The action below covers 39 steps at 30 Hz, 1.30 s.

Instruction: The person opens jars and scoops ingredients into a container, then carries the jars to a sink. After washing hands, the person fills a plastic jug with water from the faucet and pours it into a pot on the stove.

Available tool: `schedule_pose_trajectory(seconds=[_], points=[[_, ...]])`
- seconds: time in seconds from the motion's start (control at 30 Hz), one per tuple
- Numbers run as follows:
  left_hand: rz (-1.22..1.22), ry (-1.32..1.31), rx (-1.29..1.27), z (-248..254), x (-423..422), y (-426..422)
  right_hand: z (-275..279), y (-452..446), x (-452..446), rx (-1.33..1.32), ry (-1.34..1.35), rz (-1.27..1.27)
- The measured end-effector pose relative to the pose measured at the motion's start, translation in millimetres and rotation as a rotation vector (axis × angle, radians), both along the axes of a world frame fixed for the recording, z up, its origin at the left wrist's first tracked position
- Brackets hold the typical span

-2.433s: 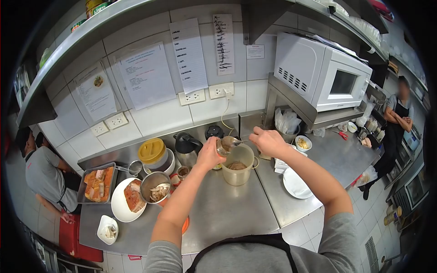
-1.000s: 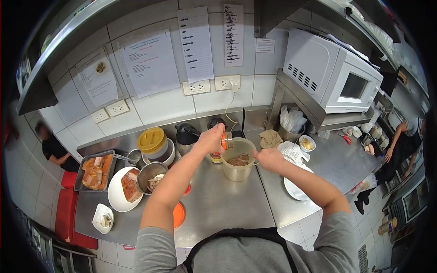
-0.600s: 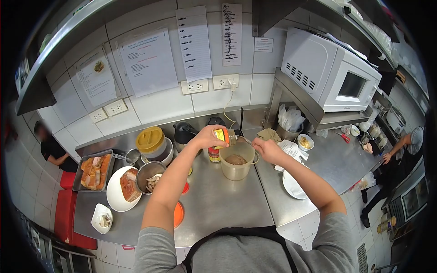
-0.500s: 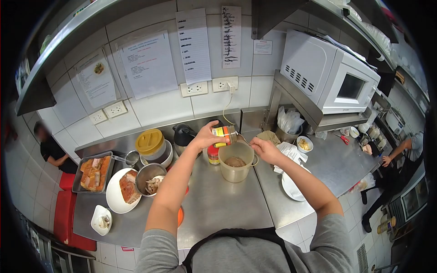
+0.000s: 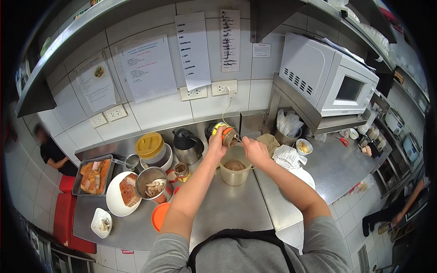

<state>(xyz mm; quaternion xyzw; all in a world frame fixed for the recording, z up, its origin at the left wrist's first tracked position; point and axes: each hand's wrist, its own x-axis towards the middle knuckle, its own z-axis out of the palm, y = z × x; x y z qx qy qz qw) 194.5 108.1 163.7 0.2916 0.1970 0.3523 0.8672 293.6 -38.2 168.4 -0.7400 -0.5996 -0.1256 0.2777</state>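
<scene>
My left hand (image 5: 216,142) is closed around a glass jar (image 5: 230,138) with a yellow label, tilted with its mouth toward my right. My right hand (image 5: 256,153) pinches the handle of a spoon (image 5: 240,139), whose end is at the jar's mouth. Both are held above a beige plastic pitcher (image 5: 234,179), which stands upright on the steel counter. A brown mass (image 5: 234,165) lies inside the pitcher. Left of my forearm, a second jar (image 5: 182,172) with brown residue stands uncapped. An orange lid (image 5: 160,216) lies partly behind my left arm.
To the left are a metal pot (image 5: 148,176) of sliced meat, a white plate (image 5: 116,204) with roasted meat, a steel tray (image 5: 108,178) and a thermos jug (image 5: 187,146). A microwave (image 5: 314,68) overhangs on the right. One person sits far left; another is far right.
The jar has turned so its mouth faces more toward me, and my left forearm has swung right, uncovering the second jar and orange lid. The person on the right has moved and bends lower.
</scene>
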Motion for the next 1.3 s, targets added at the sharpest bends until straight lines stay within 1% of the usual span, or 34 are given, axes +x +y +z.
schedule_pose_trajectory(seconds=[0.03, 0.13, 0.23, 0.33, 0.43, 0.53, 0.63, 0.73, 0.83, 0.93, 1.03, 1.1, 1.2, 1.23, 1.3], points=[[-0.01, -0.015, 0.0, -2, 0, 0, -4, 3, 3, 0.02, 0.034, 0.013], [-0.05, -0.034, 0.076, -7, -4, 1, -13, 17, 21, -0.016, 0.351, 0.24], [-0.061, -0.018, 0.134, -11, -2, 2, -9, 16, 33, -0.217, 0.784, 0.287], [-0.03, -0.013, 0.212, -12, -2, 2, -4, -2, 33, -0.266, 0.869, 0.296], [0.083, 0.047, 0.258, -15, 0, -1, -19, -12, 39, -0.242, 0.864, 0.331], [0.018, 0.054, 0.28, -19, -1, -4, -38, -17, 48, -0.224, 0.851, 0.318], [0.052, 0.033, 0.276, -24, 1, -7, -48, -25, 53, -0.213, 0.827, 0.292], [0.086, 0.017, 0.247, -25, -2, -4, -50, -42, 48, -0.225, 0.749, 0.206], [0.104, 0.007, 0.225, -25, -3, 2, -41, -58, 29, -0.174, 0.411, 0.114], [0.044, -0.047, 0.211, -31, -2, 15, -22, -64, 10, -0.056, 0.345, 0.006], [-0.063, -0.13, 0.138, -26, -9, 17, -14, -58, 4, 0.079, 0.459, 0.031], [-0.144, -0.195, 0.061, -19, -10, 12, -11, -48, -4, 0.121, 0.494, 0.039], [-0.34, -0.216, -0.048, -4, -13, 5, -9, -22, -13, 0.174, 0.493, 0.036], [-0.31, -0.161, 0.023, -2, -9, 1, -8, -15, -14, 0.19, 0.486, 0.035], [-0.259, -0.097, 0.015, 1, -5, -1, -4, -9, -16, 0.122, 0.506, 0.032]])
